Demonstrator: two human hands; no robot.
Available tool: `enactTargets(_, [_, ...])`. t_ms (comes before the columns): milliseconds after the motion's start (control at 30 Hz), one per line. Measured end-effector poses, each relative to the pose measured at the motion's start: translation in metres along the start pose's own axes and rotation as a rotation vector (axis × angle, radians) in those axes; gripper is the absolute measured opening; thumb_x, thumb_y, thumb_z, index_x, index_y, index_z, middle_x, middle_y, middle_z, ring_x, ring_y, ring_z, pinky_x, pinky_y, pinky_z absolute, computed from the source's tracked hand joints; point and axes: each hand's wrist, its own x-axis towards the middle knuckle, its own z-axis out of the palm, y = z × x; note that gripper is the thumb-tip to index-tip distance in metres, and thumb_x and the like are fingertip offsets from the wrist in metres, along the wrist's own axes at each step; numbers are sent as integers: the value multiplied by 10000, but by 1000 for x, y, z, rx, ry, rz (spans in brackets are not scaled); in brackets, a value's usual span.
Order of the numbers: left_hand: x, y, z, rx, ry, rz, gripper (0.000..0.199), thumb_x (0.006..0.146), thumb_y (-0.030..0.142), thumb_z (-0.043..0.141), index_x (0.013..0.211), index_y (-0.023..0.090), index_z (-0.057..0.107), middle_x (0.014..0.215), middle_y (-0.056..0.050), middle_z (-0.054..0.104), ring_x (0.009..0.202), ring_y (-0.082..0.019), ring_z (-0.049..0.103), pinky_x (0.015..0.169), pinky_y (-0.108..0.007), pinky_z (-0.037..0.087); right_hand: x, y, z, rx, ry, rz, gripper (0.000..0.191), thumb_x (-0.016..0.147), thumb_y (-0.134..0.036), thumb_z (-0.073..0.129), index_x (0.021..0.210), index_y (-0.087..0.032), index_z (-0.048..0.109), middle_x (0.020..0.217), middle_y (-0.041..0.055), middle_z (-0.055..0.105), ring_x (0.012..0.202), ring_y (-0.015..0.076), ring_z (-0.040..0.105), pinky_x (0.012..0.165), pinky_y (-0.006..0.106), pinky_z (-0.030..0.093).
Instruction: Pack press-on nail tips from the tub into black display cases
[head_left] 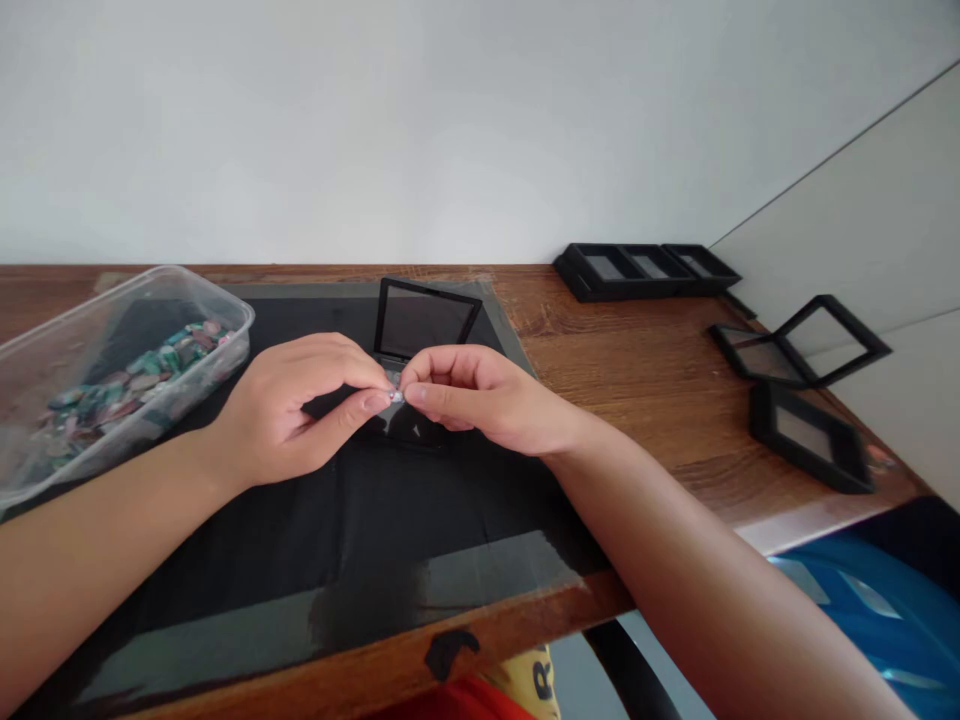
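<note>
My left hand (300,405) and my right hand (480,395) meet at the middle of the black mat, thumb and forefinger of each pinched together. Between the fingertips is a small shiny, pale piece (396,397), too small to name surely; both hands grip it. Just behind and below them a black display case (381,320) stands open on the mat, its clear-windowed lid raised. My fingers partly cover its lower half. Left of my left hand sits a clear plastic tub (244,330) with many flat green, pink and grey stones (142,380) in it.
A black mat (360,540) is taped to the wooden table (615,350). Black display cases (645,275) lie at the back right. Nearer are an open case (799,345) and a shut one (810,440). A blue plastic chair (862,620) is below the table's right edge.
</note>
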Motion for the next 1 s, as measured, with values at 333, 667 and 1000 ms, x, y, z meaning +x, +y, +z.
enactTargets(333, [-1, 6, 2, -149, -37, -118, 147, 1065, 154, 616, 986, 234, 711, 903, -29, 814, 820, -160, 785, 745, -295, 648, 0, -3, 3, -25, 3, -57, 386, 925, -512, 885, 886, -177, 697, 752, -53, 590, 696, 93, 484, 613, 244, 378])
enactTargets(667, [-3, 1, 1, -185, -30, -133, 134, 1053, 151, 651, 1000, 226, 749, 918, -15, 817, 841, -140, 772, 783, -277, 631, -4, 0, 10, -167, 128, -117, 367, 971, -498, 849, 922, -176, 680, 767, -34, 597, 658, 94, 478, 574, 244, 374])
enactTargets(1000, [-4, 1, 1, -195, -42, -137, 134, 1064, 148, 667, 998, 206, 768, 927, -7, 821, 864, -108, 766, 811, -245, 621, -5, -1, 10, -195, 118, -154, 293, 988, -409, 819, 925, -162, 675, 763, -38, 594, 658, 89, 484, 580, 243, 386])
